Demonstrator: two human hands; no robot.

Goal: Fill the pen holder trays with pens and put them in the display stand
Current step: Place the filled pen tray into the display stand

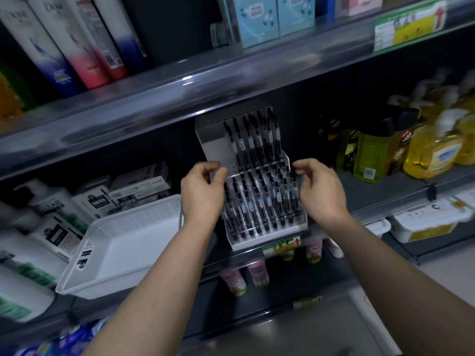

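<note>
A white tiered display stand (218,147) sits on the middle shelf, tilted back. Its upper tier holds a row of black pens (254,142). A lower clear pen tray (267,228) is packed with several black pens. My left hand (203,191) pinches the stand's left edge at the middle tier. On the other side, my right hand (318,188) has curled fingers at the right edge of the same tier; whether they grip it is unclear.
A white perforated basket (128,242) hangs over the shelf edge to the left, with pen boxes (133,188) behind it. Yellow and green bottles (401,150) stand at the right. Shampoo bottles (64,44) line the upper shelf; small cups (257,273) sit below.
</note>
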